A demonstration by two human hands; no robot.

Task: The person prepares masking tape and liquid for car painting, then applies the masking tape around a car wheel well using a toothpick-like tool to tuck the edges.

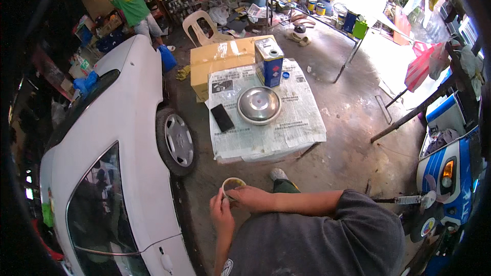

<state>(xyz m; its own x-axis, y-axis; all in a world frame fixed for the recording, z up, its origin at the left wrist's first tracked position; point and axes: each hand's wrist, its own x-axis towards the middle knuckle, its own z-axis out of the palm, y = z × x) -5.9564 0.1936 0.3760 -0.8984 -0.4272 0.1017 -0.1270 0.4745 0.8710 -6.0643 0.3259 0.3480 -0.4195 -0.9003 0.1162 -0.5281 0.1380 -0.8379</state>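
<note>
Close to my body, a small round cup (234,180) with a pale rim and a brownish inside is held between my hands. My left hand (222,213) is closed around its left side. Curled over its near right rim, my right hand (249,199) has its fingertips at or inside the opening; what they pinch is hidden. Ahead stands a table (266,145) covered with newspaper. On it sit a shiny metal lid (259,103) over a round pale dish, a black phone (222,118), a blue rectangular can (269,64) and a small blue cap (286,75).
A white car (115,117) fills the left side. Behind the table are a cardboard box (222,61) and a beige plastic chair (202,28). Another person (134,7) in green stands at the far left. Cluttered shelves line the back; a blue-and-white vehicle part (447,174) is at right.
</note>
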